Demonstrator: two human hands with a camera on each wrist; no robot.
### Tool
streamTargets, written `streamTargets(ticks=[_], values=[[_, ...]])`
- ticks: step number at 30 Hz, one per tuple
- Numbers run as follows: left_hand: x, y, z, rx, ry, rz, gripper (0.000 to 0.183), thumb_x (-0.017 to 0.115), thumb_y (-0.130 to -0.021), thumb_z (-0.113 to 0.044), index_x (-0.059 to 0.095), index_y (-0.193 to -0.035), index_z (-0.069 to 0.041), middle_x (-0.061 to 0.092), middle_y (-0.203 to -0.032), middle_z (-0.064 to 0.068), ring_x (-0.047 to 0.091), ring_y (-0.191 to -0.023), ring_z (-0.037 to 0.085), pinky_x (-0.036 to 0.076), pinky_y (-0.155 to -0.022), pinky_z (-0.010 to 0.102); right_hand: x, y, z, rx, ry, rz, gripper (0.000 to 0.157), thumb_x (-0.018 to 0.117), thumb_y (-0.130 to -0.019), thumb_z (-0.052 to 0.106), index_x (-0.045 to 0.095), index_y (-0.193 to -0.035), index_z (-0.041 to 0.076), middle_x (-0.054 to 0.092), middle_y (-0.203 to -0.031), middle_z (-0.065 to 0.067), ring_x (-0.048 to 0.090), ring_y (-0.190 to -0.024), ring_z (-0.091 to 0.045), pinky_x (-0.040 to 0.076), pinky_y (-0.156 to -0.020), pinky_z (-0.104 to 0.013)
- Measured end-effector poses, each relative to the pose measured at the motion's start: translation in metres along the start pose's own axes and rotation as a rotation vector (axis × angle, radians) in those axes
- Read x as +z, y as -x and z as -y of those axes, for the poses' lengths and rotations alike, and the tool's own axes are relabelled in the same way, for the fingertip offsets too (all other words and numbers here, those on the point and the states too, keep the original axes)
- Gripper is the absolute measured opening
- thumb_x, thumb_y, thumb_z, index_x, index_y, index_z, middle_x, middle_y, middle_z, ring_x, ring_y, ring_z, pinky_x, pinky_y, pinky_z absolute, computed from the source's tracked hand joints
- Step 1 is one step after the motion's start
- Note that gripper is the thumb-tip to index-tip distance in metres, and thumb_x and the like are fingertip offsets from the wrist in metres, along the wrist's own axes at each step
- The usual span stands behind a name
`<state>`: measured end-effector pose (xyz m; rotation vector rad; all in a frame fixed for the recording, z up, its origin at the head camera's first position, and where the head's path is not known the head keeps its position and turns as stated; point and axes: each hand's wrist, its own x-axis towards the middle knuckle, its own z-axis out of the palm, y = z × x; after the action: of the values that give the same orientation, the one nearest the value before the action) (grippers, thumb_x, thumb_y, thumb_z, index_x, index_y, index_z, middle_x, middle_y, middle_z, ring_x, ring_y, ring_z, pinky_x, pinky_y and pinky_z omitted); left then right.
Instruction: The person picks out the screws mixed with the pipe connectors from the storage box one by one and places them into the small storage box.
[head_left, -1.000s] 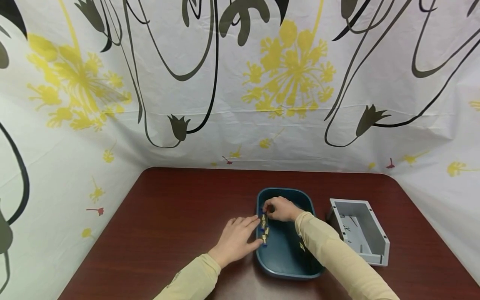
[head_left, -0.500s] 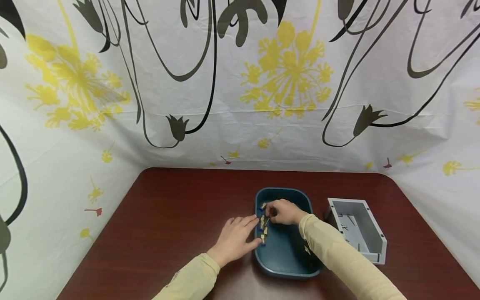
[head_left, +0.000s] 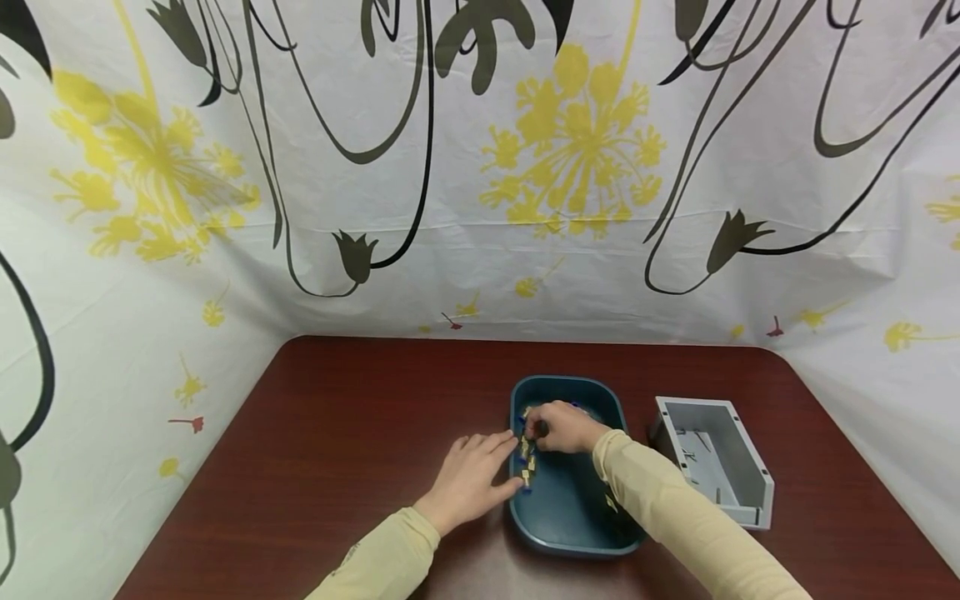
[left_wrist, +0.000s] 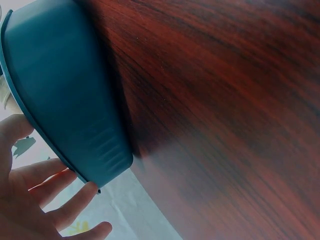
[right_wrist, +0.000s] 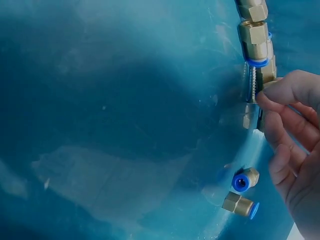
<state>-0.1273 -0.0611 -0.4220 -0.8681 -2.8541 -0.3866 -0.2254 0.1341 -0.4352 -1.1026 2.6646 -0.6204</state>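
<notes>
My left hand (head_left: 474, 482) rests its spread fingertips on the left rim of a dark blue-green tray (head_left: 570, 533), seen from outside in the left wrist view. Inside the tray, my right hand (head_left: 570, 425) has curled fingers, and its fingertips pinch at the head end of a small threaded screw (right_wrist: 253, 82). That screw lies against a row of brass fittings with blue collars (right_wrist: 254, 40) along the tray's left side. Two more fittings (right_wrist: 239, 204) lie apart, near the right hand. The fingers partly hide the pinched end.
Right of the tray stands a grey open box (head_left: 716, 462) with several thin screws on its floor. Under both is a dark red-brown table (head_left: 375, 417). A patterned white cloth (head_left: 450, 183) hangs behind it. The right forearm crosses the tray's right rim.
My right hand shifted slightly right and down, uncovering fittings, then moved back a little left against the row. The left hand stays on the rim.
</notes>
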Motion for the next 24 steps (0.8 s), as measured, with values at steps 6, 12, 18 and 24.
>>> streamTargets(ticks=[6,12,18,24], values=[[-0.0003,0.0005,-0.0004,-0.002,-0.007,-0.001,0.054,0.055,-0.083,-0.043,0.05,-0.126,-0.011,0.045,-0.128,0.001,0.047,-0.107,0.019,0.035,-0.087,0.045,0.0005,0.0025,-0.0012,0.001,-0.001,0.025,0.014,0.065,-0.071,0.003,0.06,-0.077,0.014,0.052,-0.07,0.009,0.046,-0.06,-0.006,0.04,-0.054,-0.024],[0.0008,0.0007,0.0,-0.002,-0.009,-0.005,0.053,0.055,-0.083,-0.043,0.05,-0.126,-0.011,0.046,-0.128,0.0,0.047,-0.107,0.019,0.035,-0.087,0.045,0.0036,0.0039,-0.0025,-0.008,0.007,0.03,0.015,0.065,-0.067,0.003,0.06,-0.076,0.015,0.051,-0.067,0.011,0.047,-0.06,-0.005,0.038,-0.083,-0.039],[0.0016,0.0003,0.0002,-0.003,-0.005,0.0,0.054,0.055,-0.083,-0.043,0.05,-0.126,-0.011,0.046,-0.128,0.0,0.047,-0.107,0.02,0.035,-0.087,0.045,0.0049,0.0043,-0.0034,-0.002,0.012,0.048,0.017,0.063,-0.067,0.002,0.061,-0.078,0.015,0.048,-0.062,0.014,0.047,-0.059,-0.003,0.016,-0.097,-0.053],[0.0023,0.0001,0.0005,0.003,0.0,-0.009,0.054,0.056,-0.083,-0.043,0.05,-0.126,-0.011,0.046,-0.127,0.001,0.048,-0.106,0.02,0.035,-0.086,0.046,0.005,0.0047,-0.0041,0.007,0.007,0.061,0.016,0.063,-0.066,0.003,0.061,-0.077,0.014,0.049,-0.061,0.014,0.047,-0.056,-0.003,0.015,-0.097,-0.053]])
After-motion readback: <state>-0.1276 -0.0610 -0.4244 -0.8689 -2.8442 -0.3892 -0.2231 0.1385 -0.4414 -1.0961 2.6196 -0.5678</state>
